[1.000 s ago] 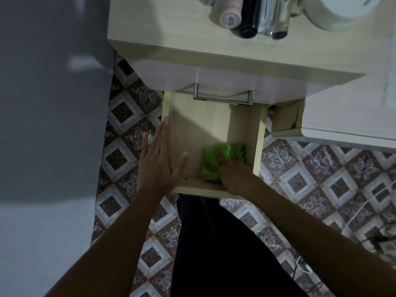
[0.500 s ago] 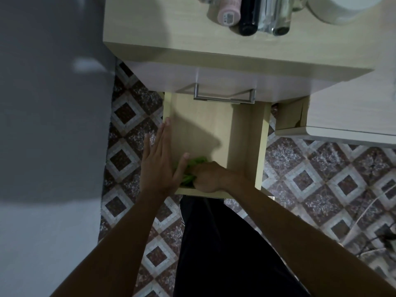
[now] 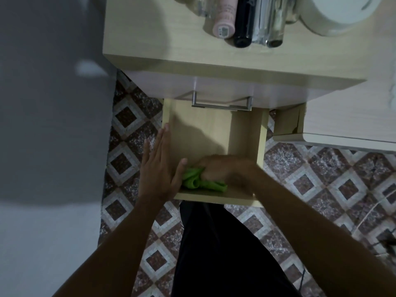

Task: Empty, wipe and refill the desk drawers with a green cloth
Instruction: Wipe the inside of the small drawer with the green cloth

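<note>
Since half a second ago the right hand (image 3: 220, 168) has slid a little to the right along the near wall of the drawer, and more of the green cloth (image 3: 200, 182) shows now than then; a full second back the cloth sat over by the drawer's right side. The left hand has barely shifted.

The open drawer (image 3: 205, 129) juts out beneath the closed one above it, whose metal handle (image 3: 221, 105) crosses its far end. The cloth lies bunched in the drawer's near left corner, bright lime green, crumpled into soft rolls and folds, one rolled end pointing left and a flatter tail trailing right along the front wall. The right hand's grip is closed on it, fingers curled over the top of the bundle, though the hand is motion-blurred. The left hand (image 3: 159, 168) lies flat with straight fingers along the drawer's left wall, thumb spread inward just beside the cloth.

Up on the tabletop (image 3: 150, 35) stand a pink bottle (image 3: 224, 20), a black bottle (image 3: 243, 24) and clear ones beside them, with a white round container (image 3: 334, 13) to the right. Patterned floor tiles (image 3: 321, 179) surround the drawer.
</note>
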